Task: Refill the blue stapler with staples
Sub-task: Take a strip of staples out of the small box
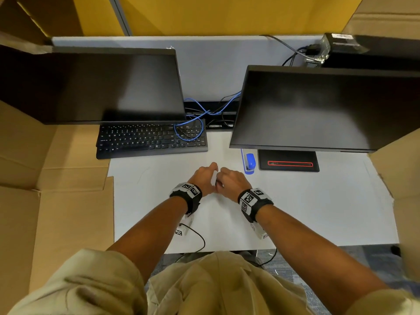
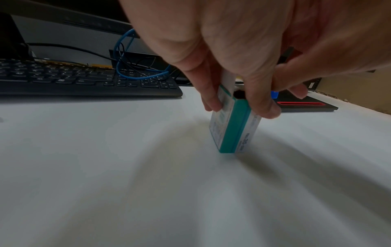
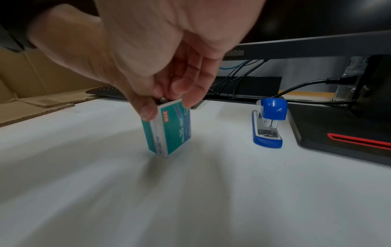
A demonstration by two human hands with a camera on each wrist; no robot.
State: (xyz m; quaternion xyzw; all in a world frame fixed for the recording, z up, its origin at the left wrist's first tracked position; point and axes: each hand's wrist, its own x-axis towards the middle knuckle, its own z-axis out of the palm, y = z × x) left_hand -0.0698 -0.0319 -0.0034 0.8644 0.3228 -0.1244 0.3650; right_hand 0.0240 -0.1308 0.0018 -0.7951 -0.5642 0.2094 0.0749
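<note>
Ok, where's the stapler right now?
The stapler lies untouched on the desk, up and right of the right hand, beside the monitor base. Right wrist view shows it clearly.

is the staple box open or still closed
Open: the staple box stands on end, its top flap raised, showing a dark opening under the left hand.
</note>
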